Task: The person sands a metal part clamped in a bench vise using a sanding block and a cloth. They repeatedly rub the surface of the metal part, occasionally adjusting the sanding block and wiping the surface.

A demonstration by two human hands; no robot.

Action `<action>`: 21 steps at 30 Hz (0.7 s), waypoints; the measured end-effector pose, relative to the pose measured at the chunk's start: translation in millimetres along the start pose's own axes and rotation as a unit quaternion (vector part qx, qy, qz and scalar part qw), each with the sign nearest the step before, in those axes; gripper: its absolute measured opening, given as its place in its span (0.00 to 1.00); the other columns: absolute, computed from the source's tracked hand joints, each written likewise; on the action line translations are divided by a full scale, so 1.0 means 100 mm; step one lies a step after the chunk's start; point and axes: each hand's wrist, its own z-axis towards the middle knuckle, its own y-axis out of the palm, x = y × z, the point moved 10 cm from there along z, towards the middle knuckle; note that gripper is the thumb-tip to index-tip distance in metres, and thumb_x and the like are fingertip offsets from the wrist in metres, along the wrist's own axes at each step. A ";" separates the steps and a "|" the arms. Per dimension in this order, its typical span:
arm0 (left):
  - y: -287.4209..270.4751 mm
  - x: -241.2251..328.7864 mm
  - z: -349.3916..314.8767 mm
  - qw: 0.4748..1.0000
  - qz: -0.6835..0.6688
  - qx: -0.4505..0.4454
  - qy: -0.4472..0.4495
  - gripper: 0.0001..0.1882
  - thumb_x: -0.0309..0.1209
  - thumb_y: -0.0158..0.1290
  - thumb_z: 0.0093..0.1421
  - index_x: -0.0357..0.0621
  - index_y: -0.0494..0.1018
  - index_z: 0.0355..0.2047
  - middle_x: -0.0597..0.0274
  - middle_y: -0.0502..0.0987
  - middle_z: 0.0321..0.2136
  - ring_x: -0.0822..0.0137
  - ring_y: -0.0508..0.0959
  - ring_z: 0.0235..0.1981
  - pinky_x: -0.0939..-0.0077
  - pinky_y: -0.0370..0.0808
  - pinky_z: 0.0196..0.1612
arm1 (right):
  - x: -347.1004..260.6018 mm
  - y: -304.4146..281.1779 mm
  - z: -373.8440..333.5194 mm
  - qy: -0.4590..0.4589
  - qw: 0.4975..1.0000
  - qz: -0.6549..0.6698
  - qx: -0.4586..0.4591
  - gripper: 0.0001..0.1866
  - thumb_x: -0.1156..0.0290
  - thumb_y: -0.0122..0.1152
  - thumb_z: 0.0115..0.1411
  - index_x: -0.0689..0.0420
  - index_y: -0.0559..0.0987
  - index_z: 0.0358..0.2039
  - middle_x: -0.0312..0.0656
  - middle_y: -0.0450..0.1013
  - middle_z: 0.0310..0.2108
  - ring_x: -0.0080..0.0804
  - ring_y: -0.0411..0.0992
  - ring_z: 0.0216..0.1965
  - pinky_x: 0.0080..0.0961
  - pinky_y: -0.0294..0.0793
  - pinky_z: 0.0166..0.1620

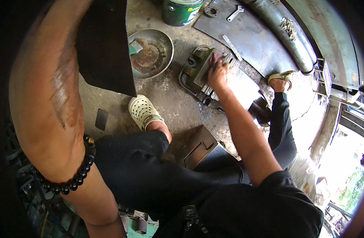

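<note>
My right hand (219, 76) is on top of a heavy, greasy metal machine part (196, 78) with parallel slots, standing on the floor between my feet. Its fingers are closed on a bunched reddish-purple rag (216, 58) pressed against the metal. My left arm, with a black bead bracelet (67, 188) at the wrist, is raised very close at the left. Dark smears mark the back of my left hand (59, 87); its fingers are out of sight. A flat black shape (106, 51) hangs beside it, and I cannot tell whether the hand holds it.
A round metal pan (166, 59) holds a green-handled brush (136, 47). Behind stands a green bucket (178, 15). A dark metal sheet (253, 43) bears an adjustable wrench (235, 13), a ring (211, 12) and a flat strip (232, 47). Nearer are a metal box (198, 146) and my clog-shod feet.
</note>
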 end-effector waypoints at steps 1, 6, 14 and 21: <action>0.00 0.00 0.00 1.000 0.000 -0.007 0.000 0.20 0.32 0.51 0.70 0.37 0.73 0.59 0.52 0.73 0.57 0.63 0.72 0.60 0.69 0.64 0.65 | -0.14 0.03 -0.19 -0.031 0.999 0.013 0.000 0.33 0.59 0.57 0.60 0.64 0.70 0.62 0.63 0.69 0.54 0.58 0.66 0.57 0.53 0.67 0.58; 0.05 0.00 0.02 0.999 -0.004 -0.045 0.012 0.19 0.32 0.50 0.71 0.39 0.73 0.59 0.51 0.73 0.58 0.62 0.71 0.62 0.67 0.63 0.67 | -0.30 0.28 -1.37 -0.076 0.971 -0.004 -0.226 0.29 0.59 0.59 0.61 0.64 0.73 0.59 0.54 0.70 0.54 0.47 0.73 0.53 0.41 0.72 0.55; 0.34 0.21 -0.03 0.940 0.147 -0.199 0.235 0.19 0.32 0.49 0.71 0.42 0.73 0.61 0.50 0.71 0.61 0.60 0.70 0.64 0.65 0.62 0.69 | 0.36 -0.36 -1.12 -0.035 0.978 0.202 -0.033 0.25 0.63 0.56 0.63 0.51 0.72 0.60 0.59 0.73 0.41 0.59 0.77 0.40 0.49 0.79 0.42; 0.48 0.14 -0.11 0.931 0.231 -0.187 0.214 0.18 0.29 0.50 0.71 0.35 0.74 0.58 0.51 0.72 0.58 0.62 0.70 0.61 0.68 0.62 0.67 | 0.64 -0.13 0.26 -0.030 0.997 0.023 -0.061 0.33 0.57 0.56 0.65 0.59 0.64 0.67 0.57 0.67 0.55 0.53 0.70 0.56 0.44 0.74 0.56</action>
